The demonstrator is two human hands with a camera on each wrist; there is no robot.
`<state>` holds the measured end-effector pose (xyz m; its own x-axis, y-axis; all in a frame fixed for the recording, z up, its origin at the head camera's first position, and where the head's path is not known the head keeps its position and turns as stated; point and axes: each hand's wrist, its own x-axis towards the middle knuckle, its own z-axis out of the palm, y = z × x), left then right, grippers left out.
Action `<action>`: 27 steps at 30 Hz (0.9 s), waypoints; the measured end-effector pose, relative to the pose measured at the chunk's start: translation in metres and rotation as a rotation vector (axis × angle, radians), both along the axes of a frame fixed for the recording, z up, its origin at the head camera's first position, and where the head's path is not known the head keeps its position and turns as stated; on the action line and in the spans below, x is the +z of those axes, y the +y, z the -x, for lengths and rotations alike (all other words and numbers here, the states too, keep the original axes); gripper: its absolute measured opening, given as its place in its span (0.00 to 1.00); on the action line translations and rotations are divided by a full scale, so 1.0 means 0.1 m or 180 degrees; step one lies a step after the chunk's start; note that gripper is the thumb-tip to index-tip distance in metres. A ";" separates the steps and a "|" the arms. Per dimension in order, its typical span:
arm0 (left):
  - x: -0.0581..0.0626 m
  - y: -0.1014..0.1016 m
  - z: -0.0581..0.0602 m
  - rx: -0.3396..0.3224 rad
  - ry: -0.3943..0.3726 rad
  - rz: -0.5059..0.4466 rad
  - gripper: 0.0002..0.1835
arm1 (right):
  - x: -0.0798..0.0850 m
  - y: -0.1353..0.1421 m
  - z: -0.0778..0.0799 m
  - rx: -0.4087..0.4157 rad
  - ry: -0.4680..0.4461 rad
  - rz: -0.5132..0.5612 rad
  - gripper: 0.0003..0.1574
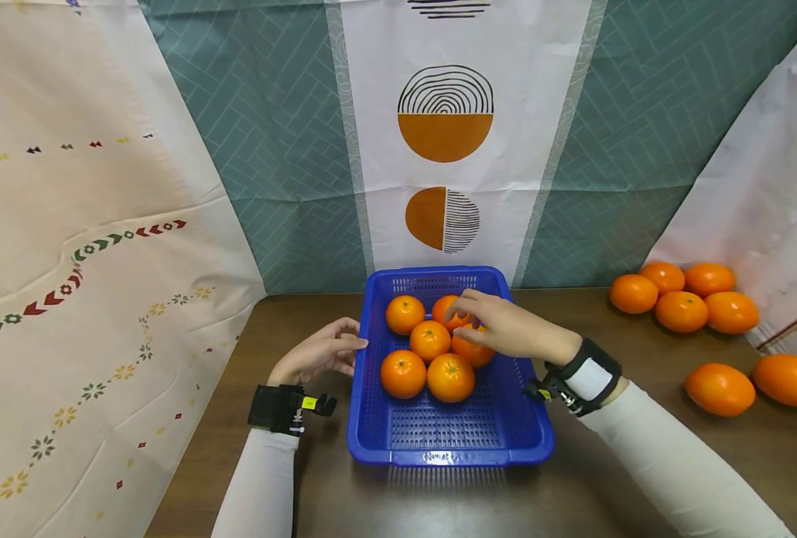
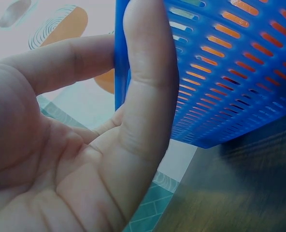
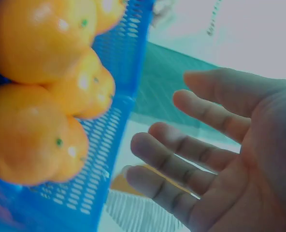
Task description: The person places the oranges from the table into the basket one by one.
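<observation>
A blue plastic basket (image 1: 439, 457) with slotted walls stands on the table, and several oranges (image 1: 451, 378) lie grouped inside it. My left hand (image 1: 321, 351) grips the basket's left rim; the left wrist view shows the blue rim (image 2: 120, 63) between thumb and fingers. Over the basket's right side hovers my right hand (image 1: 506, 325), fingers spread and loosely bent. In the right wrist view nothing is between its fingers (image 3: 164, 159), and the nearby oranges (image 3: 27, 135) are apart from them. From the head, this hand partly covers the orange (image 1: 474, 350) beneath it.
More oranges (image 1: 682, 311) sit in a cluster at the table's far right, with a further orange (image 1: 719, 389) and another one (image 1: 792, 379) nearer. A patterned curtain (image 1: 291, 149) hangs behind the brown table (image 1: 331, 497), and a pale cloth (image 1: 102, 336) drapes on the left.
</observation>
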<state>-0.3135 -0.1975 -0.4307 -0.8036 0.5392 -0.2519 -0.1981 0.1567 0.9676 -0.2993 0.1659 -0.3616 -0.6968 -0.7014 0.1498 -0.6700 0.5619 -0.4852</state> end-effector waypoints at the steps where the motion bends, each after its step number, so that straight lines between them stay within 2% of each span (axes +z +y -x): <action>1: 0.00 0.00 0.00 0.0000 0.0000 -0.0003 0.20 | 0.03 0.03 0.01 -0.0061 0.0020 0.0065 0.12; 5: -0.01 0.01 0.00 0.0004 -0.0022 -0.0035 0.19 | 0.13 0.14 0.04 -0.0226 0.0131 0.0247 0.13; 12: 0.00 0.04 0.02 -0.0012 -0.0041 -0.0066 0.19 | 0.24 0.35 0.05 -0.0363 0.0254 0.0563 0.11; 18: 0.00 0.04 0.01 0.0002 -0.0030 -0.0016 0.18 | 0.32 0.61 0.00 -0.0613 0.0544 0.0808 0.12; 27: -0.01 0.00 -0.01 0.0007 -0.0037 0.0002 0.19 | 0.33 0.94 -0.01 -0.1046 0.0754 0.1085 0.14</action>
<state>-0.3128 -0.1976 -0.4312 -0.8018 0.5373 -0.2617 -0.2098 0.1571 0.9651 -0.2981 0.2598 -0.3290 -0.7912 -0.3356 0.5113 -0.5984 0.5975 -0.5338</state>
